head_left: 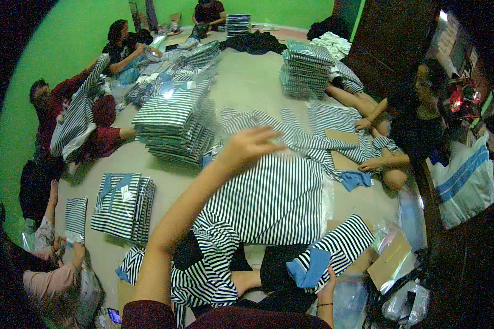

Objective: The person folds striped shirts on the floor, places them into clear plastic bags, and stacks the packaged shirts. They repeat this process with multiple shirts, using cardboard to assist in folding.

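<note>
My left hand (253, 145) is raised over a striped garment (266, 197) spread flat on the floor. Its fingers are stretched out, slightly blurred, with nothing in them. Low on the right, my right hand (326, 285) grips the edge of a folded black-and-white striped shirt (346, 241) with a blue part (312, 266) at its near end. That shirt lies tilted by my knee. Another loose striped garment (208, 274) is bunched across my lap, partly behind my left forearm.
Left of me stand a small stack of bagged striped shirts (123, 205) and a taller stack (170, 120). Another pile (306, 71) is at the far right. Brown cardboard (391, 260) and clear plastic bags (348, 301) lie at my right. Several people sit around, handling garments.
</note>
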A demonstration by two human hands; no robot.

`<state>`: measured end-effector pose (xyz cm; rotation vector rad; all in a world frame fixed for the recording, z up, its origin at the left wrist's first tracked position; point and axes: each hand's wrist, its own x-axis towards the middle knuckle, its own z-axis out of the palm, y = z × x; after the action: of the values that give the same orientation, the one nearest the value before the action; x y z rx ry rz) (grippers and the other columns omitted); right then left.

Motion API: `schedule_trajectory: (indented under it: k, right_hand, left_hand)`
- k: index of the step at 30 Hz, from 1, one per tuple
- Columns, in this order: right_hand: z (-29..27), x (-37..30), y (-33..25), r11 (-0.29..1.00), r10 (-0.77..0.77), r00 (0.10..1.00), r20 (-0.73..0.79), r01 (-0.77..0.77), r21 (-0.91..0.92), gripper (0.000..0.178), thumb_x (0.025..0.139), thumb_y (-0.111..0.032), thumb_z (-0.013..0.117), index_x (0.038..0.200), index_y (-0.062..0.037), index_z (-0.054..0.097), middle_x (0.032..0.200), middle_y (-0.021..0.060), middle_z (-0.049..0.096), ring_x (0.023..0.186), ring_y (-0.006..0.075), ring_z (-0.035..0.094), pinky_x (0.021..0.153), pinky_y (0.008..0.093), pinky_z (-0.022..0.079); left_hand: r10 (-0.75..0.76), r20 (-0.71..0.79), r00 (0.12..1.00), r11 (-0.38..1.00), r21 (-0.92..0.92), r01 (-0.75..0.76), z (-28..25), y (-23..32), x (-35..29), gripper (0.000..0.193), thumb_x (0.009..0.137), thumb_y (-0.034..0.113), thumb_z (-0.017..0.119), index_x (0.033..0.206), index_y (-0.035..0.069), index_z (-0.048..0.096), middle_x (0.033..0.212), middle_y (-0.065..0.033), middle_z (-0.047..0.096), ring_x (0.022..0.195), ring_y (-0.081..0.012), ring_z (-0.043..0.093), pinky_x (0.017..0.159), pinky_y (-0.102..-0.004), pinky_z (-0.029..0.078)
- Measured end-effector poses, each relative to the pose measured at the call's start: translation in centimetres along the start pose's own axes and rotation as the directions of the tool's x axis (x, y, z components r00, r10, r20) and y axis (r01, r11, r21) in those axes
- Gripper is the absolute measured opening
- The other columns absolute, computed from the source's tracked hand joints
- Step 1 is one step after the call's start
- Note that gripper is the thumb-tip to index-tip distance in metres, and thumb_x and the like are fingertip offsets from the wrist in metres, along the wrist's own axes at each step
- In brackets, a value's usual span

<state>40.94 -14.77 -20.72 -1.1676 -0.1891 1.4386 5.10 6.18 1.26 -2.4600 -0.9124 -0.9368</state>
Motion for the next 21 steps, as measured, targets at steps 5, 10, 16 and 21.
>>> schedule_trajectory:
  k: [5,10,16,21]
  right_hand:
    - [-0.5,0.4,0.0,0.999,0.022,0.999,-0.027,-0.023,-0.048,0.039,0.074,-0.027,0.053,0.102,-0.0002,0.051,0.096,0.0098,0.056,0.083,0.0226,0.055,0.076,0.0343,0.045]
    - [-0.5,0.5,-0.2,0.997,0.083,0.995,0.055,-0.083,-0.003,0.039,0.075,-0.029,0.052,0.103,-0.0014,0.050,0.096,0.0100,0.056,0.085,0.0232,0.055,0.078,0.0346,0.044]
    - [-1.0,1.0,0.0,0.992,0.127,0.990,0.058,-0.128,0.013,0.040,0.076,-0.030,0.051,0.102,-0.0006,0.050,0.097,0.0108,0.056,0.086,0.0233,0.055,0.078,0.0340,0.045]
    - [-1.6,1.2,0.2,0.997,0.068,0.997,0.035,-0.067,-0.036,0.037,0.078,-0.027,0.050,0.102,0.0007,0.051,0.094,0.0116,0.057,0.081,0.0226,0.056,0.074,0.0328,0.046]
  left_hand:
    - [0.008,0.396,0.918,0.998,0.050,-0.030,8.0,2.0,-6.6,0.025,0.074,0.017,0.044,0.097,0.015,0.054,0.111,-0.0064,0.048,0.099,-0.0265,0.048,0.076,-0.0358,0.044]
    - [-0.101,0.527,0.844,0.995,0.039,0.095,13.5,4.7,-14.2,0.014,0.069,0.012,0.050,0.078,0.009,0.060,0.109,-0.0093,0.050,0.085,-0.0225,0.052,0.064,-0.0347,0.046]
    - [-0.234,0.905,0.355,0.908,0.073,0.412,16.1,7.0,-18.8,0.021,0.070,0.011,0.054,0.089,0.011,0.060,0.117,-0.0126,0.040,0.096,-0.0296,0.049,0.073,-0.0398,0.046]
    - [-0.183,0.979,0.086,0.803,0.098,0.588,18.1,7.5,-19.8,0.044,0.072,0.033,0.053,0.108,0.009,0.050,0.124,-0.0161,0.033,0.107,-0.0312,0.042,0.086,-0.0410,0.038]
